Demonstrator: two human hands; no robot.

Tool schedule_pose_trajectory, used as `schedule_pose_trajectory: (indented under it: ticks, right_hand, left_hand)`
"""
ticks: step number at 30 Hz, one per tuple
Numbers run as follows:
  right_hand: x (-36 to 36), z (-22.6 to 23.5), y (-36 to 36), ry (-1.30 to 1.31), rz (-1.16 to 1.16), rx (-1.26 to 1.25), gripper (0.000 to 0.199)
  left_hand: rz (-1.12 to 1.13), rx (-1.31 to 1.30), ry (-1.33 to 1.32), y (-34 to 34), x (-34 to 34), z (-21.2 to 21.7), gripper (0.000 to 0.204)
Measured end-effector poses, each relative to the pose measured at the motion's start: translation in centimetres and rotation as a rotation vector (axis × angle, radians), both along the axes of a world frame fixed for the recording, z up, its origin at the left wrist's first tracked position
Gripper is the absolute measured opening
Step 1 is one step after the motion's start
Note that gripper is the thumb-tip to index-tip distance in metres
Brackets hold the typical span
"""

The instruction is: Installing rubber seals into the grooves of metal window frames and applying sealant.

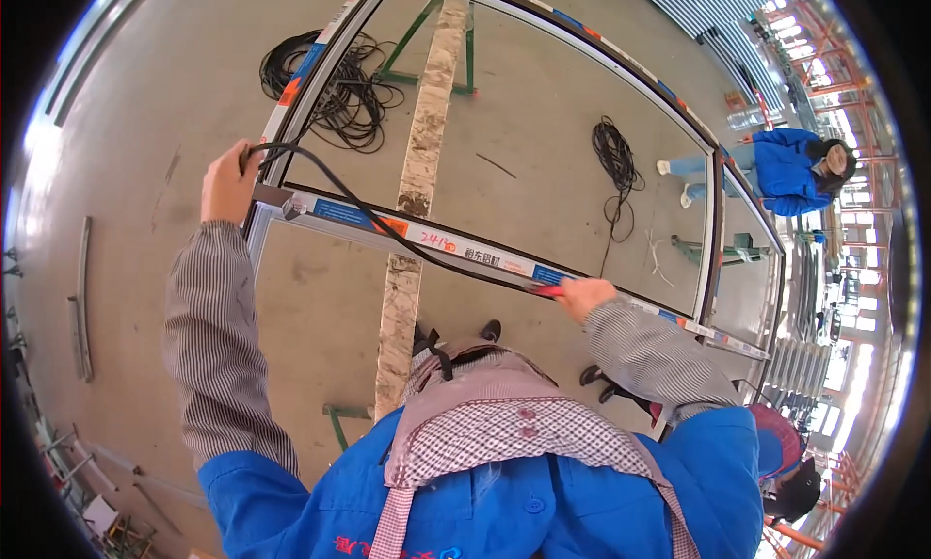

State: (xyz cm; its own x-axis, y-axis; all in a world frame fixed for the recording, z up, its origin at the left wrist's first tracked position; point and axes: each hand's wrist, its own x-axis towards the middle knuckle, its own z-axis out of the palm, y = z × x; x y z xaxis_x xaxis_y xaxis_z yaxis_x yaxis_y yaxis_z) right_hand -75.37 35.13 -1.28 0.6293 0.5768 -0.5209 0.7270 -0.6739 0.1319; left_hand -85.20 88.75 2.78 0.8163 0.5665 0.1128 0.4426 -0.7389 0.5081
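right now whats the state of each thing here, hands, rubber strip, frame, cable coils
left hand: shut on rubber strip, raised by the frame corner
right hand: pressed on the frame rail, holding a red tool
rubber strip: slack, hanging between both hands
frame: lying flat on stands
cable coils: loose on the floor
another person: crouched beyond the frame
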Motion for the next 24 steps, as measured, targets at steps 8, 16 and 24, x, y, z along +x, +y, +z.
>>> schedule_pose_trajectory:
  ticks: [8, 16, 24]
  right_hand:
    - [-1.7, -1.3, 17.2, 0.139, -0.037, 0.055, 0.021]
    - [-2.2, -2.3, 23.1, 0.023, -0.032, -0.024, 0.022]
    - [-5.4, -1.6, 37.7, -0.021, -0.012, 0.134, 0.027]
  left_hand:
    - [-0.195, 0.024, -0.186, 0.2, 0.1, 0.8, 0.012]
    - [-0.295, 0.211, -0.001, 2.0, -3.6, -0.2, 0.012]
    - [-0.335, 0.378, 0.121, 2.3, -3.5, -2.4, 0.011]
